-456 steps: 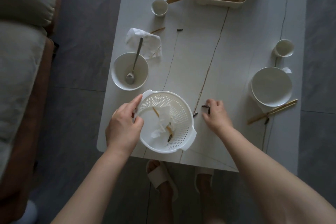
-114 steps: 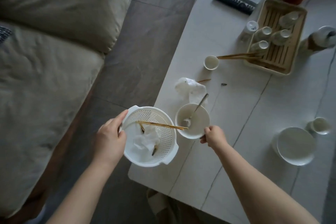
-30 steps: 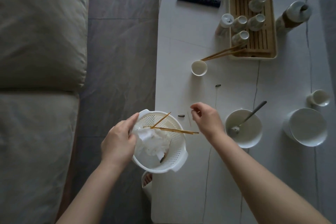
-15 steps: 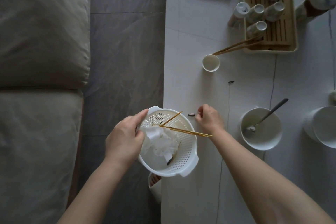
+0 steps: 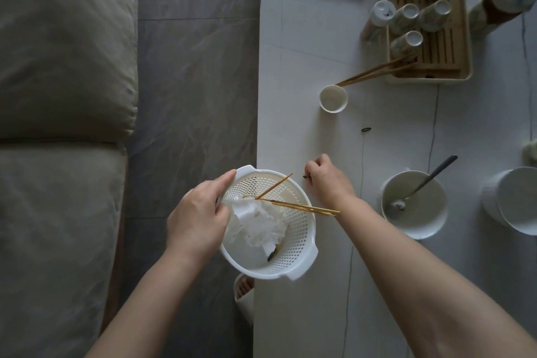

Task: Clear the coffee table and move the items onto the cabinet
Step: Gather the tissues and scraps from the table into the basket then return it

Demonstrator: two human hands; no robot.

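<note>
Fingers of the right hand are curled, tips pinching at a tiny dark seed on the coffee table, just off the colander's 2 o'clock rim; whether it is lifted yet I cannot tell. Left hand grips the white colander at its 9 o'clock rim, holding it over the table edge. Inside lie crumpled tissue and thin sticks poking out toward 3 o'clock. Judging by looks, the seed is light, hard and slippery, best nipped by fingertips; the colander is light, stiff plastic, easily tipped, so the handle suits
</note>
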